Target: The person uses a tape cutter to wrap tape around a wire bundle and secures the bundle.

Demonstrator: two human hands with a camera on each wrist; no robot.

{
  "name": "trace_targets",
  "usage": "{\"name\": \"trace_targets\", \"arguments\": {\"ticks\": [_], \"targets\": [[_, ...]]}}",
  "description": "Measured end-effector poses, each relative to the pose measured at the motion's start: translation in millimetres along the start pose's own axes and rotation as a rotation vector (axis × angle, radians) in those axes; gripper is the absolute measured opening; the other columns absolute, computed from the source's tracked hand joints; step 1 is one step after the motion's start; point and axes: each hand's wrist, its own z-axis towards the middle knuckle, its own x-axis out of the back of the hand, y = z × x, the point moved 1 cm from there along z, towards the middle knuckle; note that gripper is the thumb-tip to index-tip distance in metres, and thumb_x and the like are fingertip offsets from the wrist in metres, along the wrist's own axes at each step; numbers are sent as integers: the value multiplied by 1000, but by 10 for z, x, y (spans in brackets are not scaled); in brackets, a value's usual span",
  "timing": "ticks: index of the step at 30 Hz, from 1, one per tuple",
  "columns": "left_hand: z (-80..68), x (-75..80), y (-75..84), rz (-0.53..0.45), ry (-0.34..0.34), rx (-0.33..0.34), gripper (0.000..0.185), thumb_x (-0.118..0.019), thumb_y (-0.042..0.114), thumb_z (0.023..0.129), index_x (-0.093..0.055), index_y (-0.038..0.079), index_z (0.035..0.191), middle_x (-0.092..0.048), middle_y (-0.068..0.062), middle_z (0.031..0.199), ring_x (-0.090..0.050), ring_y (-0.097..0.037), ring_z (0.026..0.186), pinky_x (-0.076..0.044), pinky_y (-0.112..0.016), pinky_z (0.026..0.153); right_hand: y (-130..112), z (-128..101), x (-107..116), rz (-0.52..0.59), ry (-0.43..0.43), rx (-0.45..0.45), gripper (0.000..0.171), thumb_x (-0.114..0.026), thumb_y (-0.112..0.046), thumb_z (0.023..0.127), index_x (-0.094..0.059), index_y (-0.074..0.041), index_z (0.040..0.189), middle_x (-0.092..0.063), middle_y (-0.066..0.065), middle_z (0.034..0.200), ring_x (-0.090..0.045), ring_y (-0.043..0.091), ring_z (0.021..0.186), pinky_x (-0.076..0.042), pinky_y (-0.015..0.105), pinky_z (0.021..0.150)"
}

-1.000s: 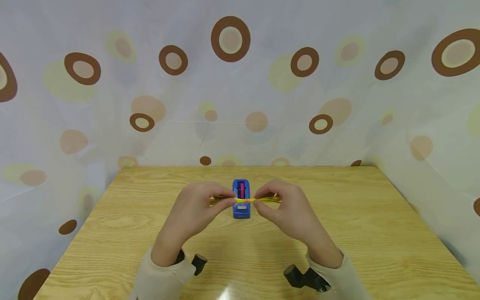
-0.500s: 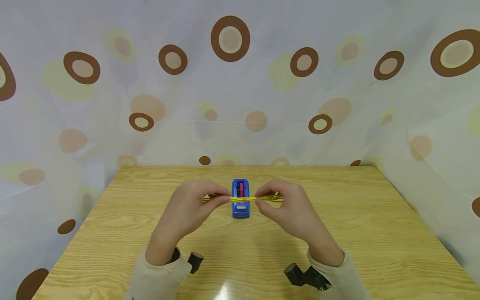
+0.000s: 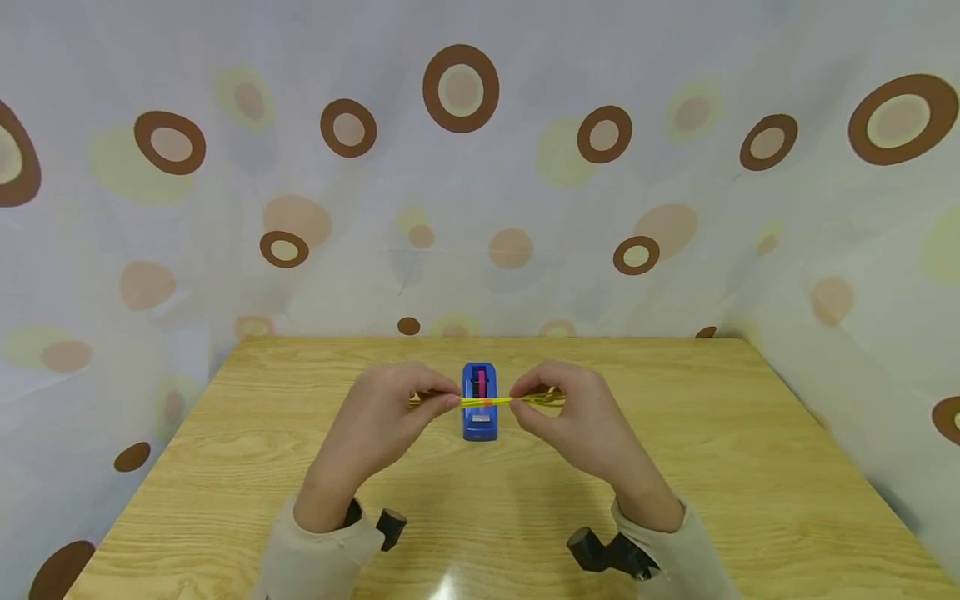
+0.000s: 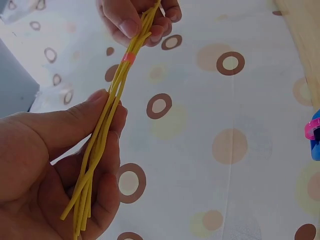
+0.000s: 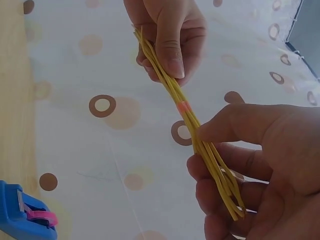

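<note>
Yellow sticks in a thin bundle with a pink band are pinched at both ends, left hand and right hand each in a tight thumb-and-finger grip, stretched level between them just above the blue tape dispenser on the table.

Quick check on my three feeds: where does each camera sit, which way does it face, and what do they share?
Head: on the head, facing forward and down at the table; both hands and sleeves show.
Left wrist: on the left wrist, looking along the left hand toward the right hand.
Right wrist: the mirror of that.
Shared: the yellow strands pinched by both hands, their pink band, and the blue tape dispenser.
</note>
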Motion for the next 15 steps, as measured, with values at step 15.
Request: {"name": "trace_targets", "arguments": {"ticks": [15], "targets": [[-126, -110, -59, 12, -67, 39, 4, -69, 25, 81, -72, 25, 83, -61, 22, 78, -52, 6, 65, -44, -20, 58, 82, -102, -78, -17, -85, -18, 8, -69, -16, 81, -66, -22, 86, -60, -14, 85, -56, 4, 79, -47, 32, 70]]}}
